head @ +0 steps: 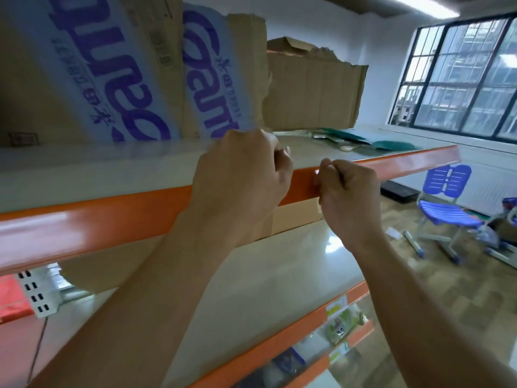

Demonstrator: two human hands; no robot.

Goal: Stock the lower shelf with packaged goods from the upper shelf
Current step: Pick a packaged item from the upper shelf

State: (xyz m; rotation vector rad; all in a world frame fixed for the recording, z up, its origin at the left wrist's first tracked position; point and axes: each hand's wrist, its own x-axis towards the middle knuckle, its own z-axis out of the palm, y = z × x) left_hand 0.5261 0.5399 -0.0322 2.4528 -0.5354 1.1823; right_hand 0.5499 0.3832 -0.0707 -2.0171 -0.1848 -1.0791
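A tall cardboard box with blue and purple print stands on the upper shelf, which has an orange front edge. My left hand is raised to the box's lower right corner, its fingers curled round that corner. My right hand is a closed fist against the orange edge just to the right; I see nothing in it. Flat green packets lie farther right on the upper shelf. Below, the cream lower shelf holds a plain cardboard box at the back.
A torn brown carton stands behind the printed box. Shelves further down hold small packaged goods. To the right, a blue chair and clutter stand on the wooden floor under a large window.
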